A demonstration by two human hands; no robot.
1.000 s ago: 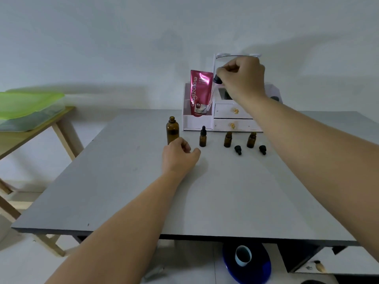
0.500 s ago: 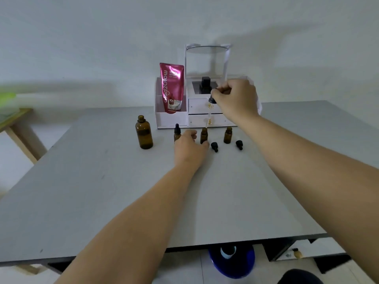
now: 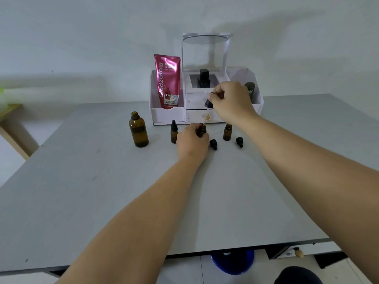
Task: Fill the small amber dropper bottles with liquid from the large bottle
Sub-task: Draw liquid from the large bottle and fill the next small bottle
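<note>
As the right hand (image 3: 231, 103) pinches the black-capped glass dropper (image 3: 208, 104) in its grip, tip at the mouth of the middle small amber glass bottle (image 3: 202, 130), the left hand (image 3: 191, 141) grips that bottle on the grey bench (image 3: 102, 191). I judge one fill underway: the capped small amber bottle (image 3: 174, 133) looks finished, and the open small amber bottle (image 3: 227, 132) waits beside two loose black dropper caps (image 3: 213, 144). Left stands the large uncapped amber bottle (image 3: 138, 131); behind, a white plastic organiser (image 3: 168, 117) against a pale wall.

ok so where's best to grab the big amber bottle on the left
Grip the large amber bottle round its wide body, coming from its left, away from the small capped bottle. It stands upright and uncapped, so a level side grip seems safest.
</note>
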